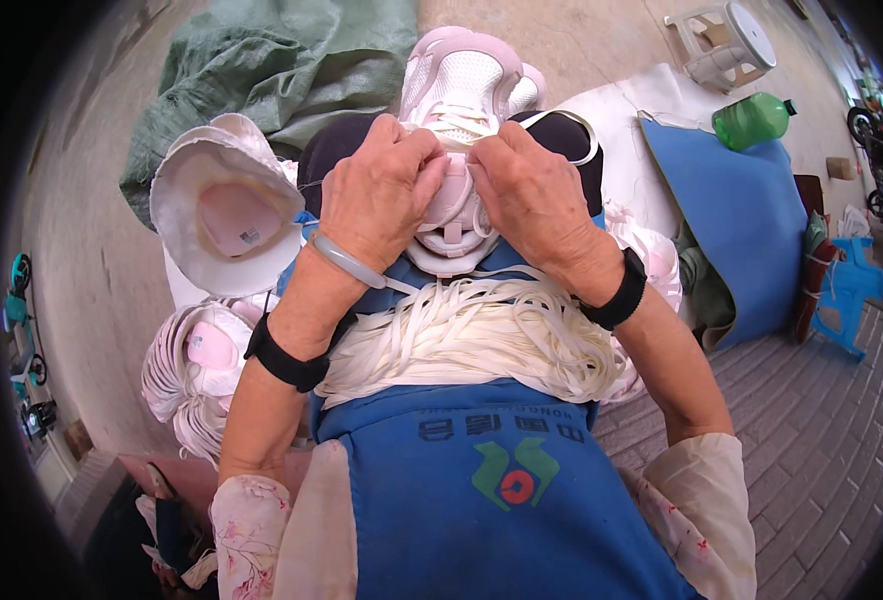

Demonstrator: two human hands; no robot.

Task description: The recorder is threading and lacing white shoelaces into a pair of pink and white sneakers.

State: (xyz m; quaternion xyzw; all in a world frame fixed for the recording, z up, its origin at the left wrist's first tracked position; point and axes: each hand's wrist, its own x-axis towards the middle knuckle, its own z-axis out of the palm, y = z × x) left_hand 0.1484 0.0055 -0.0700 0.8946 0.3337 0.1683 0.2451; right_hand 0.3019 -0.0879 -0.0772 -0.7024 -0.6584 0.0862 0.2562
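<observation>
Pale pink-and-white mesh sneaker (459, 95), toe pointing away, white laces.

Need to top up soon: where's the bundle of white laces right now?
In the head view, the bundle of white laces lies across the lap on the blue apron, just below the left hand, the right hand and the pink shoe.

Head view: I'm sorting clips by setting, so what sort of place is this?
Probably an outdoor yard used for piecework on shoes: brick paving, a concrete floor, and a pile of shoe uppers beside the person lacing a shoe.
</observation>
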